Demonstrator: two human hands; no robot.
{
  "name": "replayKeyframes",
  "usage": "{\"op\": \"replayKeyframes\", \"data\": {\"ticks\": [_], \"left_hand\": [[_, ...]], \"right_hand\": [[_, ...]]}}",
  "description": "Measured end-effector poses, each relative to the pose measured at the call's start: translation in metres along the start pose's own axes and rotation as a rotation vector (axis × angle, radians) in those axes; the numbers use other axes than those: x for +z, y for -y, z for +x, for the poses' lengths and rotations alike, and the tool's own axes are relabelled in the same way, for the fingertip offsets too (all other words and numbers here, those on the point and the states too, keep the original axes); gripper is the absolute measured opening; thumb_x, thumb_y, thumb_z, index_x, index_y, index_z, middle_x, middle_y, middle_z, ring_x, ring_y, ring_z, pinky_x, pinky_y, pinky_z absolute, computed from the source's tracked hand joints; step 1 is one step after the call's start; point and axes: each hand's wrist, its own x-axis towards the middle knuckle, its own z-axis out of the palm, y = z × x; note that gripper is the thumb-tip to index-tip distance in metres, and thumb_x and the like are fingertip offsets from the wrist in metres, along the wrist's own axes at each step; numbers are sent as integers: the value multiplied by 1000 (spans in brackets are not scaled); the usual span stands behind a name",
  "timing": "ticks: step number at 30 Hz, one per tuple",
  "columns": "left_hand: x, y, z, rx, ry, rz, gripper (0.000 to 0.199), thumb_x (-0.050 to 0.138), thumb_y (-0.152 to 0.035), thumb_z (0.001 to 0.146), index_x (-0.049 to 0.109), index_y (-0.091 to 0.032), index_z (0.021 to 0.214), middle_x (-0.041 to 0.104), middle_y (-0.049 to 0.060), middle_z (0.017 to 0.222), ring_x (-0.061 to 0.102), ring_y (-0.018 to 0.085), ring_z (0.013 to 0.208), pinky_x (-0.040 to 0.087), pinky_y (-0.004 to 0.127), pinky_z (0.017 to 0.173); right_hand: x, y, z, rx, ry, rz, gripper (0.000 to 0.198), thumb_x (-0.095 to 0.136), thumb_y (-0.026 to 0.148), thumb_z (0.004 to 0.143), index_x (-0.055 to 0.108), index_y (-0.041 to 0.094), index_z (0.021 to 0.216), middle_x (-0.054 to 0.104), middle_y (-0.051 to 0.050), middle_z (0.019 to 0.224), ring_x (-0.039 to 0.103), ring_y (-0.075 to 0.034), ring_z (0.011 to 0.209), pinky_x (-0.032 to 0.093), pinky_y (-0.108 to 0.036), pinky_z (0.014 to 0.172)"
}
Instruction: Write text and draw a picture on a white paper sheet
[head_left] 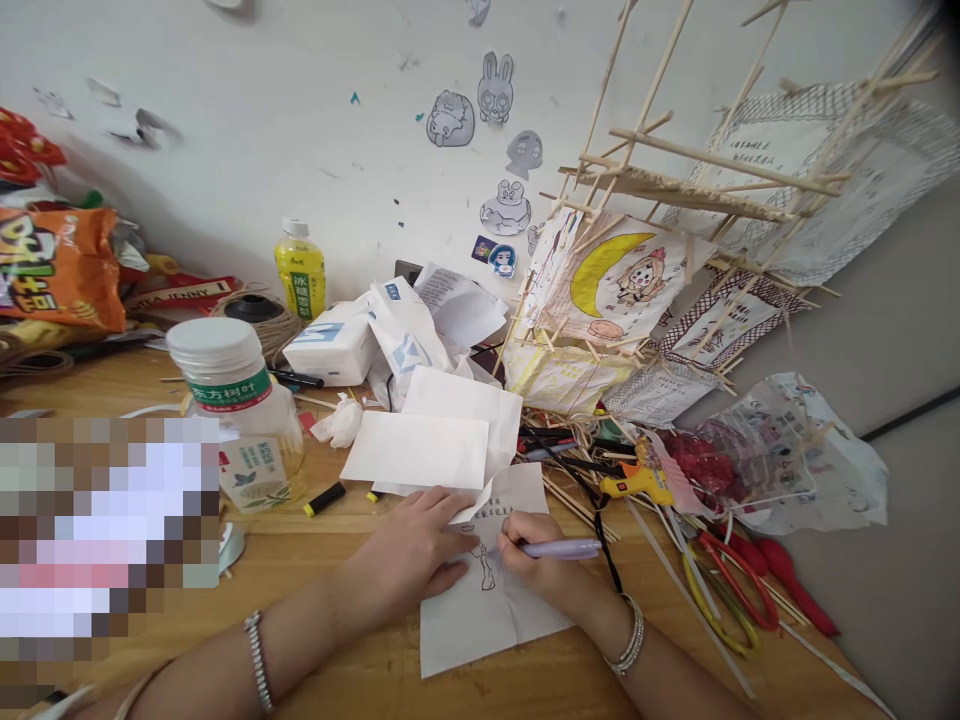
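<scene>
A sheet of white paper [472, 630] lies on the wooden table, bearing a line drawing and a few handwritten characters near its top. My right hand [544, 560] is closed around a light purple pen [562, 548]; its tip is hidden behind my fingers, at the drawing. Resting on the sheet's left side, my left hand [420, 545] has its fingers stretched out and holds nothing. Just beyond it are loose blank sheets [420, 450], overlapping the top of the drawn sheet. A black and yellow marker [325, 499] lies to the left of that hand.
A wide plastic jar [244, 420], tissue packs [334, 345] and a yellow drink bottle [300, 268] stand at back left. On the right rises a stick frame [697, 190] with drawn panels. Nearby lie a yellow glue gun [637, 482] and scissors [739, 580]. Far left is pixelated.
</scene>
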Motion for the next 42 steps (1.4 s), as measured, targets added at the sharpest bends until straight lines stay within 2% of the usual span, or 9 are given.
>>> {"op": "replayKeyframes", "data": {"ticks": [20, 42], "left_hand": [[-1, 0, 1, 0, 27, 11, 20, 61, -18, 77, 64, -25, 96, 49, 7, 124, 47, 29, 104, 41, 45, 83], [-1, 0, 1, -15, 40, 32, 22, 61, -19, 77, 65, -26, 97, 50, 7, 122, 47, 28, 104, 41, 43, 84]], "right_hand": [[4, -9, -1, 13, -46, 37, 25, 44, 15, 73, 28, 20, 54, 35, 6, 52, 35, -10, 50, 25, -22, 47], [7, -11, -1, 38, -51, 13, 24, 43, 16, 71, 29, 20, 53, 36, 5, 51, 35, -10, 51, 25, -22, 47]]}}
